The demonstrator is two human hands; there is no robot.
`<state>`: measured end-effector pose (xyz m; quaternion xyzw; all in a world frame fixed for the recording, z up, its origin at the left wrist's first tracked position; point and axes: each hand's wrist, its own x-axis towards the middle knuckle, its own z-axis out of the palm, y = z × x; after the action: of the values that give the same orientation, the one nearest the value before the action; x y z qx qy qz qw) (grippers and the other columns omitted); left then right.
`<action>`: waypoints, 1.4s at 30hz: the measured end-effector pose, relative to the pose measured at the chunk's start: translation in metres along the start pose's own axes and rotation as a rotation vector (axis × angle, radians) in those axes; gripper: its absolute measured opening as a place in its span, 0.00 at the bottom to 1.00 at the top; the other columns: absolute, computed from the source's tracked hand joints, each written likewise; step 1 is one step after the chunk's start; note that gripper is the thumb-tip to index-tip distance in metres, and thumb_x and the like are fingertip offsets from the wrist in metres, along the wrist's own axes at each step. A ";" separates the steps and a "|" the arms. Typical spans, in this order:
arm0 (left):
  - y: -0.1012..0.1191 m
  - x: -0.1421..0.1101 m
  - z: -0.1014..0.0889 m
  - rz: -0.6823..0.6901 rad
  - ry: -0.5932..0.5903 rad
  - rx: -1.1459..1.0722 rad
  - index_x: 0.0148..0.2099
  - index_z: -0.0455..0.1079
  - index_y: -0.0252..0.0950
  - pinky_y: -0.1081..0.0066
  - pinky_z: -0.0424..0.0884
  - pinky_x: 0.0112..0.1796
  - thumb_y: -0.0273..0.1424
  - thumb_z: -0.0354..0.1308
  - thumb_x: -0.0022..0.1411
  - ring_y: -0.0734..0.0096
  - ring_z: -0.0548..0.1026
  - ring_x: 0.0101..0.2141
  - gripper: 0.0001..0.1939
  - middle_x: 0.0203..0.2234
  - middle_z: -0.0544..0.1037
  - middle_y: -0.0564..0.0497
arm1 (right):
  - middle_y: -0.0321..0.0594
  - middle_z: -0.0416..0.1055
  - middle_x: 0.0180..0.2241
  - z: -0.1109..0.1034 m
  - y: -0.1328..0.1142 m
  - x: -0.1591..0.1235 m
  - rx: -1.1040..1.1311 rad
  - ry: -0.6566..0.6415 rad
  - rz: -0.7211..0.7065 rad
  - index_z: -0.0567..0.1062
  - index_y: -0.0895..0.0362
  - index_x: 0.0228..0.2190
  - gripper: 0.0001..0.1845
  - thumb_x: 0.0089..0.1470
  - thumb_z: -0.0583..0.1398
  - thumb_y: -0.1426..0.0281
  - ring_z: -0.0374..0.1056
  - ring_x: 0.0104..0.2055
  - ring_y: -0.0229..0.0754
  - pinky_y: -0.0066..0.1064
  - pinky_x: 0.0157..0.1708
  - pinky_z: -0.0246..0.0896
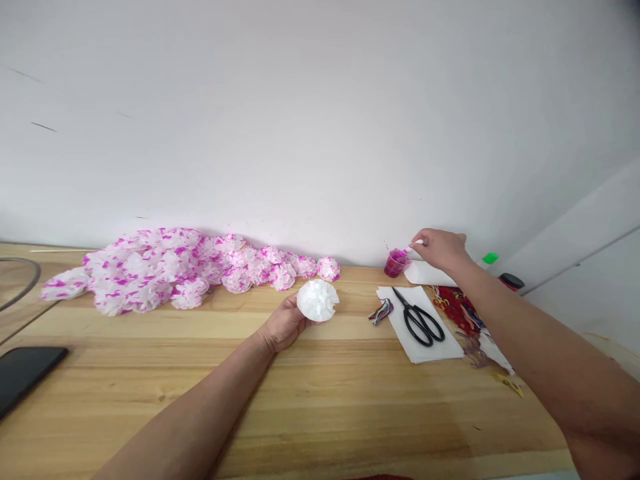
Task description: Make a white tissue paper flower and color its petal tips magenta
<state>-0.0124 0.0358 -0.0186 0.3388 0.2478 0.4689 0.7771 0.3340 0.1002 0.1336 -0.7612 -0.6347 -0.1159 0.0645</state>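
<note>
Light wooden table [320, 413]: spread beneath everything, set against a pale wall [310, 120]
Flat black device [30, 373]: laid at the left edge, partly cut off by the view
Small yellow thread scrap [510, 384]: left on the wood below the right forearm
White paper sheets [407, 343]: stacked flat at right of centre
Black-handled metal scissors [423, 325]: laid on the sheets, blades slightly parted and pointed away
Multicoloured thread tassel [381, 311]: placed at the left edge of the sheets
Tangled red and mixed-colour yarn [457, 310]: heaped just right of the sheets, partly hidden by the right forearm
Left hand [287, 323]: raised over the table's middle, closed narrowly on the side of a flower
Ruffled white paper flower [317, 300]: held in that grip, its round face shown
Magenta-speckled white paper flowers [150, 270]: piled at left and trailed rightward along the wall
Black-lidded red container [511, 281]: seen beyond the right forearm
Clear cup of magenta contents [395, 264]: stood near the wall
Right hand [440, 247]: held beside the cup, fingertips pinched on a stick
Slender white stick [418, 243]: angled down toward the cup's rim; whether its tip was dipped could not be told
Bright green cap [491, 258]: seen near the wall, right of the hand
</note>
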 end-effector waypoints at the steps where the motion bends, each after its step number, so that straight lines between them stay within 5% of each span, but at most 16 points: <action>1: 0.000 0.000 0.001 0.004 -0.002 -0.006 0.42 0.78 0.35 0.69 0.74 0.34 0.28 0.74 0.42 0.64 0.79 0.34 0.22 0.35 0.82 0.44 | 0.41 0.77 0.31 -0.003 -0.001 -0.009 0.025 0.031 0.027 0.78 0.53 0.34 0.12 0.56 0.57 0.63 0.70 0.38 0.50 0.45 0.44 0.49; 5: 0.002 -0.001 0.005 0.020 -0.031 -0.027 0.41 0.79 0.35 0.65 0.73 0.41 0.28 0.75 0.41 0.62 0.79 0.37 0.21 0.36 0.83 0.44 | 0.39 0.75 0.30 -0.007 -0.022 -0.067 0.614 0.296 0.141 0.77 0.53 0.34 0.12 0.51 0.62 0.59 0.66 0.30 0.44 0.38 0.36 0.56; 9: 0.003 -0.004 0.007 0.026 -0.065 -0.029 0.40 0.79 0.35 0.67 0.73 0.40 0.31 0.75 0.43 0.64 0.78 0.36 0.19 0.35 0.83 0.45 | 0.35 0.72 0.26 0.010 -0.068 -0.130 1.448 0.041 0.070 0.75 0.53 0.33 0.12 0.50 0.66 0.59 0.66 0.30 0.40 0.33 0.32 0.59; 13: 0.004 -0.007 0.006 -0.007 -0.086 -0.021 0.40 0.79 0.35 0.69 0.74 0.37 0.31 0.75 0.42 0.67 0.77 0.33 0.20 0.33 0.82 0.46 | 0.33 0.71 0.25 0.026 -0.103 -0.157 1.819 -0.192 0.146 0.75 0.53 0.31 0.12 0.47 0.69 0.60 0.65 0.30 0.37 0.30 0.29 0.56; 21: 0.009 -0.010 0.008 -0.023 -0.139 -0.027 0.40 0.77 0.34 0.68 0.74 0.34 0.34 0.75 0.43 0.68 0.75 0.32 0.21 0.31 0.79 0.47 | 0.34 0.71 0.25 0.039 -0.126 -0.172 1.974 -0.386 0.246 0.75 0.55 0.29 0.16 0.43 0.72 0.61 0.64 0.30 0.36 0.29 0.29 0.53; 33: 0.003 -0.006 0.005 -0.009 -0.079 -0.055 0.37 0.76 0.33 0.72 0.73 0.36 0.27 0.75 0.42 0.72 0.75 0.31 0.18 0.29 0.79 0.51 | 0.35 0.72 0.28 0.039 -0.122 -0.203 1.789 -0.287 0.140 0.76 0.53 0.34 0.10 0.53 0.67 0.62 0.65 0.34 0.38 0.32 0.37 0.55; 42: 0.006 -0.008 0.004 -0.036 -0.121 -0.094 0.41 0.77 0.34 0.67 0.75 0.35 0.30 0.75 0.43 0.68 0.75 0.32 0.20 0.33 0.79 0.48 | 0.34 0.73 0.27 0.044 -0.119 -0.203 2.080 -0.308 0.247 0.76 0.53 0.33 0.10 0.50 0.70 0.64 0.65 0.32 0.36 0.30 0.34 0.56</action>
<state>-0.0163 0.0297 -0.0105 0.3252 0.1844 0.4448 0.8139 0.1871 -0.0600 0.0330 -0.3972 -0.3413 0.5899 0.6146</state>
